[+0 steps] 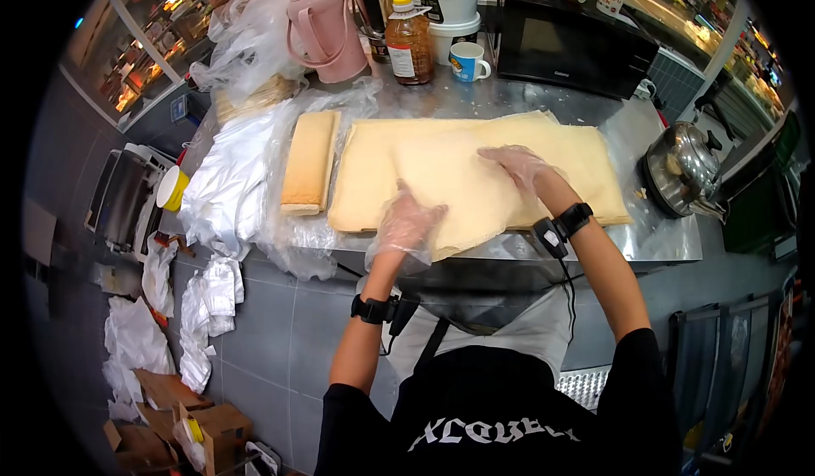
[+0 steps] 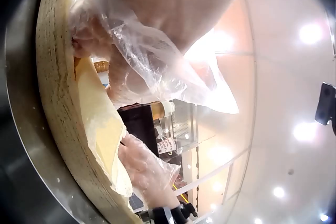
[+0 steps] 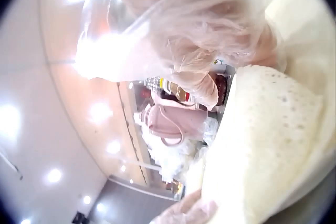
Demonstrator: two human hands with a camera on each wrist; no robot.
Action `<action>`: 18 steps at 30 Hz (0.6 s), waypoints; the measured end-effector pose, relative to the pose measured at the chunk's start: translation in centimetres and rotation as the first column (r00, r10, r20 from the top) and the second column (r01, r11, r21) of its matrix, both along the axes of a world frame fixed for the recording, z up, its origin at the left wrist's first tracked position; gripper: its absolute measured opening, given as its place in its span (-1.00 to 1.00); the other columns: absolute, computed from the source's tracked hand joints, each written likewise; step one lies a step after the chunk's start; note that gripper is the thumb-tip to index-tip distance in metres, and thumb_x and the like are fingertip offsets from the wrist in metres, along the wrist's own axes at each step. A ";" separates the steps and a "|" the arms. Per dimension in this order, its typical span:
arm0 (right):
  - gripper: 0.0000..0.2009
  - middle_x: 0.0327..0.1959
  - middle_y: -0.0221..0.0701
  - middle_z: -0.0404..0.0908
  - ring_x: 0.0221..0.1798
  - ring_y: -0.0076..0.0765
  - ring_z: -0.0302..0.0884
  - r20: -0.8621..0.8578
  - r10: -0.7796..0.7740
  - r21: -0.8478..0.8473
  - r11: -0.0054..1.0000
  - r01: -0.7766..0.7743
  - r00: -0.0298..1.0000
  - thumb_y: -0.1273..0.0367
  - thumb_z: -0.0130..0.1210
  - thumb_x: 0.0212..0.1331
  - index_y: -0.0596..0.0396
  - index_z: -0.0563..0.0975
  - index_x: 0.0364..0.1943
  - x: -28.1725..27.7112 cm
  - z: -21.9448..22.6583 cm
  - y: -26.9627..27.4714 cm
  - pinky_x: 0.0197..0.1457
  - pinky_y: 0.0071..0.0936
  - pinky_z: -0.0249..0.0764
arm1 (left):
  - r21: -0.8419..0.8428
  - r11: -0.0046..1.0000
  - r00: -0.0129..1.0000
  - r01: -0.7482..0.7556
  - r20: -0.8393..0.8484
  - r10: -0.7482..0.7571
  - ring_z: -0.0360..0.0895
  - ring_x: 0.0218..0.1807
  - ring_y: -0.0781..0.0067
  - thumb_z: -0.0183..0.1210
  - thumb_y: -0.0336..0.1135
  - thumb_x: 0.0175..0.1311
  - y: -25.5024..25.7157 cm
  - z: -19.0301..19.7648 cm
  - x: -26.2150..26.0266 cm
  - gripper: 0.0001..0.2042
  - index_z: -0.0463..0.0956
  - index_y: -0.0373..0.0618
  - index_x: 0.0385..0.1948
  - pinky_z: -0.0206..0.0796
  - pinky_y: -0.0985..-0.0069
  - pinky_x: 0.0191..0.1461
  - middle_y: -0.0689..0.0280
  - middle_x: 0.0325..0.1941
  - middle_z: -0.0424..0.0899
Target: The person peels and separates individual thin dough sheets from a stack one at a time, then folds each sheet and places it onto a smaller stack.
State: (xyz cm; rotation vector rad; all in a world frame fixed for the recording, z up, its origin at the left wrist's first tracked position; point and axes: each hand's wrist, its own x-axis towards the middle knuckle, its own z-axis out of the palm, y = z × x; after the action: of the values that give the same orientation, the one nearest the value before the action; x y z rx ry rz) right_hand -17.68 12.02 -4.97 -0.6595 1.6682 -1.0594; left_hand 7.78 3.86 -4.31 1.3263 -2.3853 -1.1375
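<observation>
A large, thin, pale yellow sheet [image 1: 458, 179], with small pores on its surface in the right wrist view, lies askew over a broad layered stack [image 1: 365, 174] of the same colour. My left hand [image 1: 409, 224], in a clear plastic glove, rests on the sheet near its front left, fingers spread. The right hand [image 1: 519, 166], gloved alike, lies over the sheet's right part with its fingers extended leftward. In the left wrist view, the right hand [image 2: 144, 169] touches the sheet [image 2: 102, 124] near its raised edge, and the stack's layered side [image 2: 55, 85] shows.
Left of the stack lies a folded yellow block [image 1: 310, 162] beside white plastic bags [image 1: 233, 170]. Along the back of the metal table [image 1: 475, 94] stand a pink thermos [image 1: 321, 30], an oil bottle [image 1: 410, 43], a mug [image 1: 468, 62] and a microwave [image 1: 569, 47]. A kettle [image 1: 679, 170] stands right.
</observation>
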 end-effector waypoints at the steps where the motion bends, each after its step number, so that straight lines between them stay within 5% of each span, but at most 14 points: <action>1: -0.59 -0.18 -0.30 0.62 -0.16 -0.46 0.52 0.135 -0.058 -0.016 0.998 0.061 0.989 0.12 0.26 0.21 0.22 0.56 -0.12 -0.1 0.6 -0.4 -0.11 -0.43 0.47 | 0.020 1.000 1.000 -0.003 -0.014 0.004 0.57 0.18 -0.04 0.42 0.03 0.03 0.1 0.1 -0.1 0.03 0.04 -0.66 0.31 0.38 0.36 0.24 -0.24 0.11 0.58; 4: -0.51 -0.14 -0.34 0.61 -0.11 -0.46 0.51 -0.112 0.106 -0.232 0.964 -0.130 0.988 0.07 0.28 0.18 0.18 0.53 0.00 -2.7 -2.3 -3.5 -0.04 -0.40 0.48 | 0.071 0.997 0.997 -0.008 -0.080 0.014 0.59 0.14 0.01 0.41 0.02 0.05 -0.1 0.2 0.3 -0.08 0.16 -0.56 0.27 0.38 0.36 0.22 -0.17 0.09 0.61; 6: -0.54 -0.09 -0.29 0.62 -0.06 -0.37 0.54 -0.227 0.011 -0.210 0.976 -0.060 0.974 0.14 0.25 0.18 0.19 0.53 0.03 -1.8 -1.3 -4.9 0.00 -0.39 0.48 | 0.110 0.994 0.986 -0.002 -0.163 0.020 0.61 0.12 0.06 0.41 -0.02 0.07 -0.5 -0.3 0.6 -0.17 0.24 -0.49 0.22 0.38 0.36 0.22 -0.12 0.07 0.63; 7: -0.55 -0.06 -0.26 0.63 -0.03 -0.32 0.55 -0.281 -0.029 -0.196 0.980 -0.027 0.959 0.17 0.24 0.18 0.19 0.53 0.05 -1.0 -1.0 -5.4 0.02 -0.38 0.47 | 0.142 0.990 0.974 -0.023 -0.218 0.054 0.62 0.08 0.15 0.41 -0.09 0.09 -0.3 -0.3 0.8 -0.28 0.30 -0.43 0.15 0.37 0.37 0.22 -0.04 0.05 0.65; 10: -0.54 0.03 -0.12 0.61 0.08 -0.15 0.56 -0.651 0.123 0.051 0.992 -0.119 0.749 0.26 0.16 0.15 0.20 0.49 0.11 -0.5 -0.1 -4.7 0.10 -0.33 0.46 | 0.118 0.987 0.984 -0.107 -0.131 0.123 0.64 0.06 -0.05 0.40 -0.12 0.09 -0.5 0.7 0.7 -0.28 0.26 -0.52 0.13 0.44 0.28 0.13 -0.18 0.00 0.64; 14: -0.53 0.09 0.01 0.56 0.16 0.02 0.51 -0.666 0.183 0.128 0.983 -0.131 0.723 0.27 0.12 0.14 0.20 0.47 0.13 -0.8 -0.9 -4.4 0.19 -0.19 0.43 | 0.293 0.953 0.946 -0.082 -0.279 0.167 0.66 -0.06 0.17 0.39 -0.14 0.11 -3.3 -2.4 0.1 -0.38 0.32 -0.40 0.05 0.54 0.33 -0.08 -0.05 -0.06 0.64; 17: -0.58 0.08 0.02 0.55 0.18 0.09 0.48 -0.917 -0.058 -0.107 0.989 -0.104 0.395 0.25 0.16 0.17 0.23 0.49 0.05 0.0 -4.5 -4.0 0.20 -0.15 0.44 | 0.253 0.964 0.950 -0.082 -0.272 0.152 0.68 -0.08 0.05 0.35 -0.16 0.07 -4.6 -5.0 -0.3 -0.42 0.35 -0.43 0.00 0.49 0.30 -0.01 -0.13 -0.09 0.67; 18: -0.57 0.07 0.03 0.55 0.19 0.11 0.47 -0.938 0.000 -0.040 0.993 -0.110 0.347 0.23 0.17 0.17 0.24 0.49 0.04 0.9 -3.4 -3.3 0.21 -0.14 0.44 | 0.167 0.981 0.967 -0.102 -0.215 0.137 0.68 -0.08 0.00 0.33 -0.16 0.08 -4.4 -4.8 -0.3 -0.43 0.36 -0.43 -0.01 0.49 0.27 0.00 -0.17 -0.10 0.67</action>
State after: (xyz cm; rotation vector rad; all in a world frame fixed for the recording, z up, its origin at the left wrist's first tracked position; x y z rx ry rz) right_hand -16.80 8.75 -8.34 -1.6173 2.5547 -0.6824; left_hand 7.53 -0.58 -9.09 1.2890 -2.0642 -1.3807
